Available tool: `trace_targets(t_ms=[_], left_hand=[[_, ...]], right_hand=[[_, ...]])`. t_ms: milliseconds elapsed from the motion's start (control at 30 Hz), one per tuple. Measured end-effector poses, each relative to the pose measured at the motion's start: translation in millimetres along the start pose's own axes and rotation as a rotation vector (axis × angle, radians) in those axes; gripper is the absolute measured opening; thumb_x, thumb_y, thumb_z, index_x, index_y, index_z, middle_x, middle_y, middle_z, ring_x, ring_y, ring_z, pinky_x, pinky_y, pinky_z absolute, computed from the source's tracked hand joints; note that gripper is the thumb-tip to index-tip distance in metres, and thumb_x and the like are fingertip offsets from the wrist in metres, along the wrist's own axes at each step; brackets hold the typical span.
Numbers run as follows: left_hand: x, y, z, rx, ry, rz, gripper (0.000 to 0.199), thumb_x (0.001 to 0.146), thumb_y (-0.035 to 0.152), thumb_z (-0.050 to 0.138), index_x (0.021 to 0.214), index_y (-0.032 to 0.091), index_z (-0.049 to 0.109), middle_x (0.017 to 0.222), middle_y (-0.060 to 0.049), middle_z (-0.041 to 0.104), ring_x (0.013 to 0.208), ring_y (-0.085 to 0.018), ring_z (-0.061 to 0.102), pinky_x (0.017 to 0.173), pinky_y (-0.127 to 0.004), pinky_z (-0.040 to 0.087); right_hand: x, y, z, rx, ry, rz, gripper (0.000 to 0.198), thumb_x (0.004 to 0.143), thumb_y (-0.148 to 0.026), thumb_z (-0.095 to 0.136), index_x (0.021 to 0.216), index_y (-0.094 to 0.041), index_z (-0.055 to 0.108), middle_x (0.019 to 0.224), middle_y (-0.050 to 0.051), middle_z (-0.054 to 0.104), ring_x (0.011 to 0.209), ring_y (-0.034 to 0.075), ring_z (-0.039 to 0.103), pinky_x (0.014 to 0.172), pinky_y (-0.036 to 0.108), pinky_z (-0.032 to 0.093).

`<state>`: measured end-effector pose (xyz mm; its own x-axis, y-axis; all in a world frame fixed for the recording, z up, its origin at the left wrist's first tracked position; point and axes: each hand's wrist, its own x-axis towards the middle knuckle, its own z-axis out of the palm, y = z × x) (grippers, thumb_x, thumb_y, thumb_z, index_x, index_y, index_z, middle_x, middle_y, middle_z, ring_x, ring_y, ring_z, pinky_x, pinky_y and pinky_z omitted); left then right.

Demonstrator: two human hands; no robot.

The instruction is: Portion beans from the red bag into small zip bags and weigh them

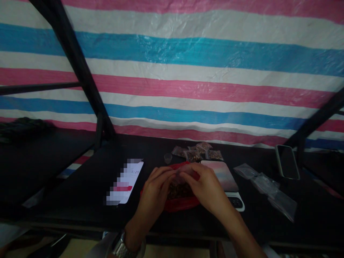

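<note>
My left hand (pixel 156 190) and my right hand (pixel 204 182) meet over a red plastic bag (pixel 184 205). Between their fingertips they pinch a small see-through plastic bag (pixel 177 174), partly hidden by the fingers. Inside the red bag lies a heap of small brown pieces (pixel 179 192), too dark to name. A flat digital scale (pixel 220 175) sits just right of the red bag, near my right wrist. Behind the hands are several small filled bags (pixel 192 155) and a small see-through cup (pixel 168 158).
On the black table (pixel 80 200), a lit phone (pixel 129 184) lies at left and another phone (pixel 287 163) at right. Several flat plastic bags (pixel 266 184) lie right of the scale. Dark metal frame bars (pixel 80 71) stand before a striped plastic sheet (pixel 188 71).
</note>
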<state>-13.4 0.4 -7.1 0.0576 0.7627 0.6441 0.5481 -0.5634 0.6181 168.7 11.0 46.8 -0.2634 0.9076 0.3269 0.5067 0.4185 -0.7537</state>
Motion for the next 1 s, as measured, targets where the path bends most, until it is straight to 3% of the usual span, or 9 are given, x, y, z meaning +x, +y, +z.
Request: trace_targets(t_ms=[200, 367, 500, 700, 800, 933, 1000], left_hand=[[0.9, 0.8, 0.0, 0.008, -0.024, 0.005, 0.033, 0.103, 0.013, 0.05, 0.11, 0.026, 0.08, 0.108, -0.004, 0.079, 0.097, -0.018, 0.071, 0.086, -0.029, 0.059], [0.2, 2.9, -1.2, 0.015, -0.037, 0.01, 0.036, 0.101, 0.01, 0.049, 0.108, 0.026, 0.081, 0.109, -0.004, 0.08, 0.098, -0.019, 0.071, 0.088, -0.029, 0.058], [-0.7, 4.5, 0.4, -0.018, -0.029, -0.006, 0.035, 0.099, 0.009, 0.05, 0.106, 0.024, 0.081, 0.108, -0.004, 0.08, 0.098, -0.018, 0.072, 0.088, -0.028, 0.058], [0.3, 5.9, 3.5, -0.095, 0.017, -0.091, 0.029, 0.101, 0.016, 0.053, 0.104, 0.024, 0.081, 0.106, -0.004, 0.08, 0.097, -0.017, 0.074, 0.087, -0.026, 0.059], [0.8, 6.3, 5.2, -0.121, 0.008, -0.105, 0.025, 0.1, 0.018, 0.058, 0.106, 0.026, 0.081, 0.107, -0.003, 0.08, 0.099, -0.017, 0.074, 0.089, -0.026, 0.058], [1.2, 6.7, 6.5, -0.14, -0.008, -0.105, 0.023, 0.098, 0.02, 0.062, 0.109, 0.028, 0.081, 0.108, -0.003, 0.08, 0.1, -0.018, 0.073, 0.09, -0.028, 0.058], [1.9, 7.7, 5.7, -0.16, -0.008, -0.121, 0.024, 0.099, 0.021, 0.061, 0.108, 0.028, 0.081, 0.108, -0.003, 0.08, 0.101, -0.018, 0.073, 0.091, -0.029, 0.058]], right_hand=[[2.5, 2.2, -1.9, -0.093, 0.02, -0.049, 0.014, 0.097, -0.013, 0.067, 0.093, -0.023, 0.076, 0.096, 0.002, 0.078, 0.093, 0.02, 0.07, 0.087, 0.032, 0.047], [0.0, -0.3, 0.1, -0.09, -0.019, -0.068, 0.007, 0.098, -0.021, 0.07, 0.095, -0.024, 0.075, 0.1, 0.001, 0.078, 0.095, 0.02, 0.07, 0.089, 0.033, 0.047], [-0.8, 1.5, 2.4, -0.059, -0.009, -0.092, 0.013, 0.096, -0.013, 0.069, 0.091, -0.024, 0.074, 0.097, 0.0, 0.078, 0.095, 0.019, 0.07, 0.089, 0.032, 0.047], [3.3, -0.6, 0.5, 0.103, 0.048, 0.02, 0.021, 0.091, -0.006, 0.065, 0.097, -0.023, 0.077, 0.095, 0.001, 0.081, 0.09, 0.019, 0.074, 0.084, 0.028, 0.052], [4.1, -2.5, 1.3, 0.102, 0.059, -0.021, 0.026, 0.091, -0.004, 0.061, 0.105, -0.022, 0.075, 0.102, 0.002, 0.08, 0.095, 0.018, 0.074, 0.088, 0.028, 0.051], [3.5, -2.2, 2.2, 0.078, 0.029, -0.01, 0.019, 0.088, -0.007, 0.066, 0.099, -0.022, 0.071, 0.086, -0.001, 0.075, 0.081, 0.017, 0.07, 0.076, 0.027, 0.05], [3.1, -2.1, 0.8, 0.056, -0.012, -0.019, 0.018, 0.091, -0.009, 0.065, 0.1, -0.023, 0.071, 0.09, -0.001, 0.075, 0.085, 0.018, 0.07, 0.079, 0.029, 0.049]])
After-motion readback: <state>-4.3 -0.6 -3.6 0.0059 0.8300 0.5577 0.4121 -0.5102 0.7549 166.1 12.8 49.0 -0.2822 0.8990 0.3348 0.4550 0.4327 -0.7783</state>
